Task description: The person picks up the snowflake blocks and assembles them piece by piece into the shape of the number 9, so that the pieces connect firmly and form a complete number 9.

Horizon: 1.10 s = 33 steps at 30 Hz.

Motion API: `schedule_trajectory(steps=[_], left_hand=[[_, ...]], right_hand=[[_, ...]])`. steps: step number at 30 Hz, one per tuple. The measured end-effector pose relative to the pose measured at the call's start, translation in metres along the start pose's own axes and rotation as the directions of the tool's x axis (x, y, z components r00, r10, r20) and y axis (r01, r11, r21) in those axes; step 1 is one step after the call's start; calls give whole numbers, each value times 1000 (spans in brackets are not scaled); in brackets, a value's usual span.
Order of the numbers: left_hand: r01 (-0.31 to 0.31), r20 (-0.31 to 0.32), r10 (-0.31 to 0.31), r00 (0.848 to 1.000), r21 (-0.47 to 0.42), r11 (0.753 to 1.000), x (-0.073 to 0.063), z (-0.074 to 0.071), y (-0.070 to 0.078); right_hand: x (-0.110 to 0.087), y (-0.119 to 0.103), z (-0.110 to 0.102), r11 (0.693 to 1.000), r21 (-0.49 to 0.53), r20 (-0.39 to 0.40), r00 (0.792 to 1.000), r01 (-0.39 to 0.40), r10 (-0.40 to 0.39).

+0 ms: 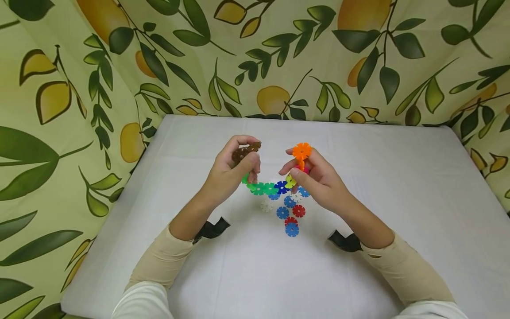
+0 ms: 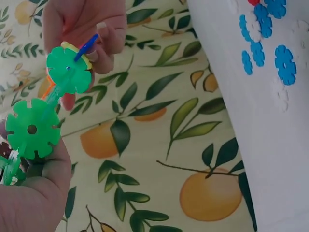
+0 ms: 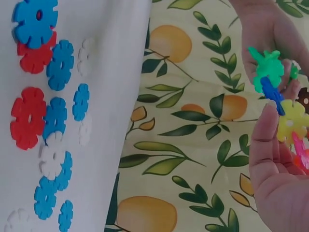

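Both hands hold a chain of interlocking flower-shaped plastic discs above the table. My left hand (image 1: 225, 175) grips its brown discs (image 1: 241, 154), fingers curled round them. Green discs (image 1: 259, 189) and a dark blue disc (image 1: 281, 187) span the gap between the hands. At the other end, my right hand (image 1: 324, 181) pinches the chain near a yellow disc (image 1: 291, 181), with a pink disc (image 3: 301, 151) beside it and an orange disc (image 1: 301, 151) standing up above the fingers. In the left wrist view a large green disc (image 2: 21, 133) partly covers the left fingers.
Loose discs lie on the white table (image 1: 247, 274) below the chain: red ones (image 1: 299, 211), blue ones (image 1: 282, 213) and white ones (image 1: 267, 206). Black straps (image 1: 213, 229) show at both wrists. A leaf-and-fruit patterned cloth (image 1: 275, 57) hangs behind the table and at its sides.
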<state>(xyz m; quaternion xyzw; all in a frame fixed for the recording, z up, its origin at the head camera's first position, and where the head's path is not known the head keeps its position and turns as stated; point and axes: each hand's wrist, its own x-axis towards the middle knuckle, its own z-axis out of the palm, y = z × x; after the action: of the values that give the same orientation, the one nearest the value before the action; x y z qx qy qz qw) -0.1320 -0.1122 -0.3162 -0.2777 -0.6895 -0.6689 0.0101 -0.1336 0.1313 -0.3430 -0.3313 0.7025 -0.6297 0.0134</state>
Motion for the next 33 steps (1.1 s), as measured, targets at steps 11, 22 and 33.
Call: schedule_trajectory(steps=[11, 22, 33], left_hand=[[-69, -67, 85, 994, 208, 976, -1, -16, 9], [-85, -16, 92, 996, 234, 969, 1, -18, 12], [-96, 34, 90, 995, 225, 970, -1, -18, 10]], right_hand=[[3, 9, -20, 925, -328, 322, 897, -193, 301], [-7, 38, -1, 756, -654, 555, 661, -28, 505], [-9, 43, 13, 736, -676, 561, 623, -35, 545]])
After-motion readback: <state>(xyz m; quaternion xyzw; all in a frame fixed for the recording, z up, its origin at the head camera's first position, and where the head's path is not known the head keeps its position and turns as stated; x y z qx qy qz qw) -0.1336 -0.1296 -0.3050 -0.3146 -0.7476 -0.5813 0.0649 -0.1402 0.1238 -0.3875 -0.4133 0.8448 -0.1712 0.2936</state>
